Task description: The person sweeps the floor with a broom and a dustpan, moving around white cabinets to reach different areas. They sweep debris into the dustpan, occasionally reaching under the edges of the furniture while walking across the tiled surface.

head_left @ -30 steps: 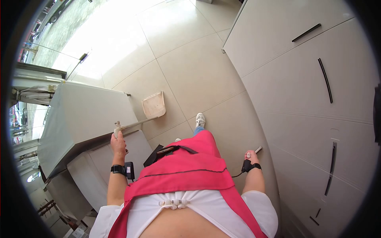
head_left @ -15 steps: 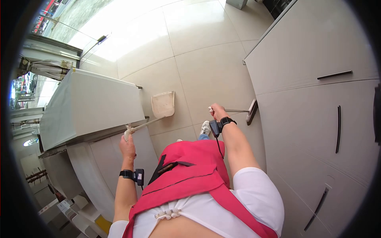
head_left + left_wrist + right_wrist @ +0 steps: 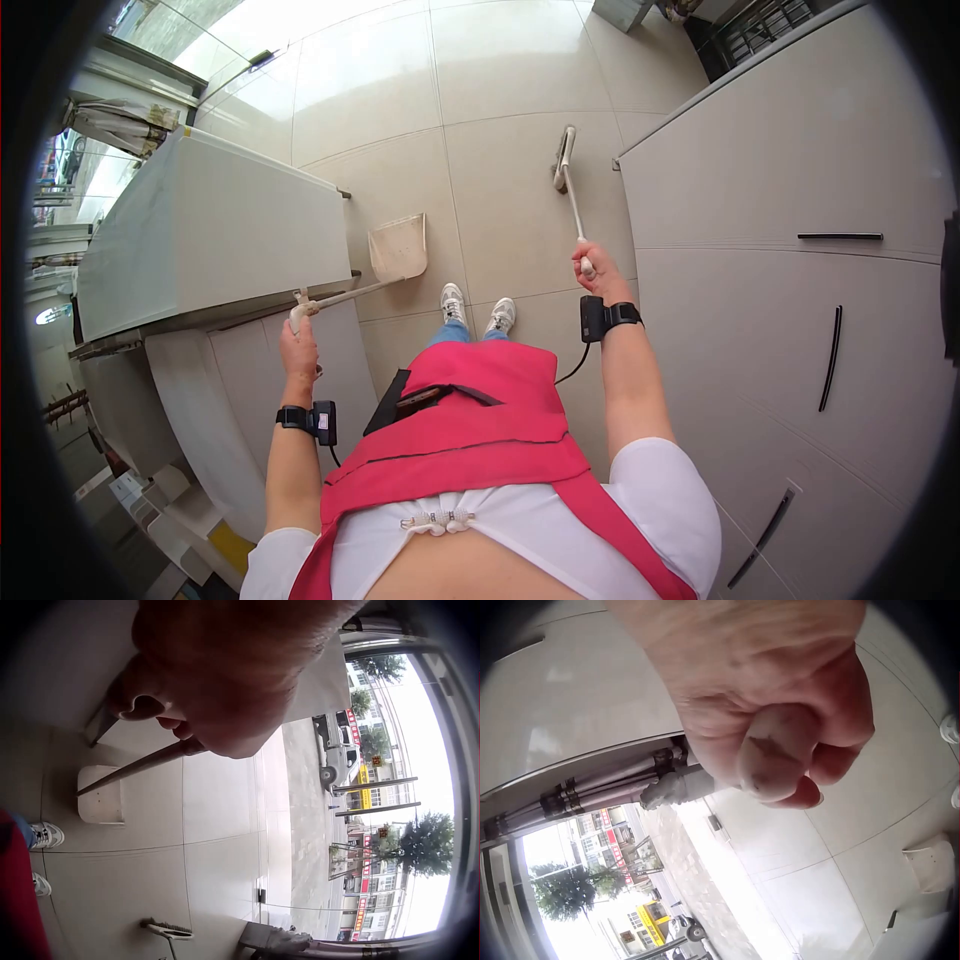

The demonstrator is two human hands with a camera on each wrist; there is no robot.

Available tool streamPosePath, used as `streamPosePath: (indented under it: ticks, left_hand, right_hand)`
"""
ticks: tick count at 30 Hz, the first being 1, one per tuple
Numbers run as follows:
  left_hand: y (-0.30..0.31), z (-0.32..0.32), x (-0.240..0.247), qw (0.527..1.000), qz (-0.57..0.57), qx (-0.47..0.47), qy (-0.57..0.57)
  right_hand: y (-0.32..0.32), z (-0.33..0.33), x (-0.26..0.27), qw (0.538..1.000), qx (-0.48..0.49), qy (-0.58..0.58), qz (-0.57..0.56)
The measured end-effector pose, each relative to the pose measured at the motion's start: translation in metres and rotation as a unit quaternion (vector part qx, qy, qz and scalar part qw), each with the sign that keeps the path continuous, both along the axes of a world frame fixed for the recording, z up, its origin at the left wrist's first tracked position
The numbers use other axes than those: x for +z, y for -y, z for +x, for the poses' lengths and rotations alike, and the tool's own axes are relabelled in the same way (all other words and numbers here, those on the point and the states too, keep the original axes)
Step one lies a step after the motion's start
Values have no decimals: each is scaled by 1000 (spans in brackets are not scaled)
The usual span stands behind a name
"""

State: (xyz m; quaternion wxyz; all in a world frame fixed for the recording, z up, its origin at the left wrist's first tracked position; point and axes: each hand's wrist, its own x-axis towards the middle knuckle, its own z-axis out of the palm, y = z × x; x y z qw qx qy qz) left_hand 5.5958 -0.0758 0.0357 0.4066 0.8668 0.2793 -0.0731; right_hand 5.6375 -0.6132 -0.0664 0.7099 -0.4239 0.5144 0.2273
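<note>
My left hand (image 3: 298,350) grips the top of the handle of a long-handled dustpan (image 3: 399,247). The pale pan rests on the floor tiles in front of the white cabinet; in the left wrist view its stick runs down from my fist to the pan (image 3: 101,802). In my right hand (image 3: 603,272) is the handle of a broom (image 3: 575,205), fingers curled round its rounded white end. The broom reaches forward, its narrow bristled head (image 3: 563,165) low over the floor, right of the pan and apart from it. The left wrist view catches that broom head (image 3: 169,928) too.
A white cabinet (image 3: 260,210) stands at left, large pale drawers (image 3: 760,300) with dark handles at right. My shoes (image 3: 453,302) are on the tiled floor (image 3: 500,200) between them. Glass doors and a street lie beyond; a grey block (image 3: 622,12) is at the far end.
My right hand has swung from beside my right hip forward, taking the broom out ahead across the floor. My left hand keeps its grip on the dustpan. Both shoes now show side by side.
</note>
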Motion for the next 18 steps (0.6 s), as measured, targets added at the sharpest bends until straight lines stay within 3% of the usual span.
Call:
streamPosePath:
  ticks: [6,7,9,11,13,18]
  left_hand:
    - [-4,-9,-2,998,-48,29,9]
    - [-7,-11,-6,998,-47,29,13]
    - [-12,-9,-11,998,-45,27,21]
    - [-15,-10,-13,999,-40,20,21]
    - [-7,-4,0,996,-76,39,7]
    - [-18,-4,-14,998,-51,26,21]
  right_hand:
    - [-12,-137,46,989,-106,101,35]
    - [-17,-161,55,994,-98,45,32]
    - [-10,-212,62,996,63,-32,46]
    - [-13,-220,106,996,31,-79,-7]
    - [-8,-231,114,993,36,-108,-2]
    - [-43,-192,76,982,0,-189,18]
